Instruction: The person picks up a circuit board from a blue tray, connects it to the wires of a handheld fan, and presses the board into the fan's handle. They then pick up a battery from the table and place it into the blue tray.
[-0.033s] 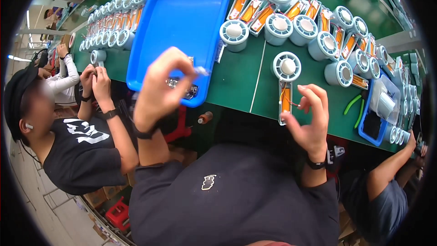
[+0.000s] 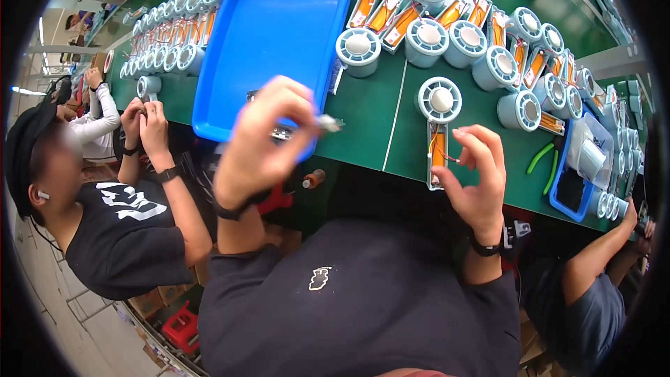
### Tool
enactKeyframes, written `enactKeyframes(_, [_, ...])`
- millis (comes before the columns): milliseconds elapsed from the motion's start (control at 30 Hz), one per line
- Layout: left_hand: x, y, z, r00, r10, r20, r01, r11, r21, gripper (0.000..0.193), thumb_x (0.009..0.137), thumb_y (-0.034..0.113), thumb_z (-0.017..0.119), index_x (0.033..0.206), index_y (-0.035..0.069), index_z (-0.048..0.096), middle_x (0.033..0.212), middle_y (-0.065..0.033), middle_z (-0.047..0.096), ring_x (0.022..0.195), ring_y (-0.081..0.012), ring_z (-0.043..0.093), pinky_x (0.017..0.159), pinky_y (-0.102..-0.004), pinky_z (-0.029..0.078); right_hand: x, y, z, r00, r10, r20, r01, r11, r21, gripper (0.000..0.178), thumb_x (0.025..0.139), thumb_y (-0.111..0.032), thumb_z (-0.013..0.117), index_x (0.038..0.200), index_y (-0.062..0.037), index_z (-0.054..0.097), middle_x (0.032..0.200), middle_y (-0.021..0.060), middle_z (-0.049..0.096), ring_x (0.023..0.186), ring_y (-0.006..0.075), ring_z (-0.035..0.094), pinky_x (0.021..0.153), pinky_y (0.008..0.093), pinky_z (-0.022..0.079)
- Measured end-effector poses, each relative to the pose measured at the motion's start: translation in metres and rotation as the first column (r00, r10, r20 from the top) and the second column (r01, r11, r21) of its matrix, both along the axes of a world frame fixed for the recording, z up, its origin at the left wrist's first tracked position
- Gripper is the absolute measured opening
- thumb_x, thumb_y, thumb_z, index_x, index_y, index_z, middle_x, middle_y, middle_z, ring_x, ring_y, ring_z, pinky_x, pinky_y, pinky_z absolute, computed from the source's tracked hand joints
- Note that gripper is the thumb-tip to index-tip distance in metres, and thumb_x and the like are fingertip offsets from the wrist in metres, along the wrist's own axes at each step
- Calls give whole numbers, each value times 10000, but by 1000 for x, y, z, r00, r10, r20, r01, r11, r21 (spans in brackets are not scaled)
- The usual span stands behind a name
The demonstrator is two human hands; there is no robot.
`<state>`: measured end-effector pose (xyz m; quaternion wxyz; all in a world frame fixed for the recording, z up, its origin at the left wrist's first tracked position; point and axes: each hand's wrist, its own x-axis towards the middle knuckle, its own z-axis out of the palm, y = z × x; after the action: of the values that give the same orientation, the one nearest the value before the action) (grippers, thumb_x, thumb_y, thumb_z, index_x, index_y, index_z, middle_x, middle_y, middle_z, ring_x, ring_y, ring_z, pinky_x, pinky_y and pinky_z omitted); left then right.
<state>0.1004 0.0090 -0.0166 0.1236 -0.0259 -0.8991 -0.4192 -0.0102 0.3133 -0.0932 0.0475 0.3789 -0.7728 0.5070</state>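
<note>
My left hand (image 2: 266, 141) is closed in a pinch on a small silvery part (image 2: 329, 123), which motion blurs too much to name. It hangs over the near right side of a blue tray (image 2: 262, 28). Partly hidden behind that hand, a few small dark-and-metal pieces (image 2: 281, 132) lie in the tray. My right hand (image 2: 478, 178), fingers apart and holding nothing, hovers beside a light-blue housing (image 2: 440, 100) with a round slotted head. An orange battery pack (image 2: 438, 150) sits in its narrow open handle, with thin wires at the side near my fingers.
Rows of similar housings (image 2: 466, 39) stand along the back and right. Green-handled pliers (image 2: 541, 159) lie beside a small blue tray (image 2: 571, 192) holding a clear container (image 2: 592, 150). A co-worker's hands (image 2: 145, 124) work at the left; another person's arm (image 2: 600, 248) reaches in at the right.
My left hand has shifted right and slightly down with the small part, uncovering some of the tray's left side. My right hand has barely moved, and the housing stays in place.
</note>
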Motion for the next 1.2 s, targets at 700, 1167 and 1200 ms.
enactKeyframes(700, [-16, 122, -89, 972, -127, 196, -105, 514, 852, 264, 1098, 93, 520, 1347, 8, 504, 1151, -126, 628, 844, -126, 657, 710, -275, 557, 1, -29, 0, 998, 10, 67, -6, 999, -54, 195, 834, 79, 781, 1020, 19, 784, 918, 138, 760, 767, 205, 747, 684, 281, 587])
enactKeyframes(1167, [-17, 126, -90, 995, -93, 46, 5, 490, 872, 299, 1070, 35, 540, 1358, -31, 495, 1216, -148, 576, 963, -218, 718, 865, -374, 642, -3, -29, 2, 995, 8, -103, -7, 1000, 5, 210, 806, 62, 797, 1004, -5, 778, 909, 128, 752, 737, 233, 742, 632, 309, 582])
enactKeyframes(1200, [-18, 126, -90, 999, -53, -4, 35, 596, 802, 297, 1062, 18, 544, 1351, -36, 504, 1247, -150, 550, 971, -222, 717, 863, -369, 643, -2, -29, 3, 989, 4, -147, 3, 999, 52, 199, 810, 61, 800, 997, 0, 775, 908, 131, 754, 744, 233, 747, 640, 306, 583])
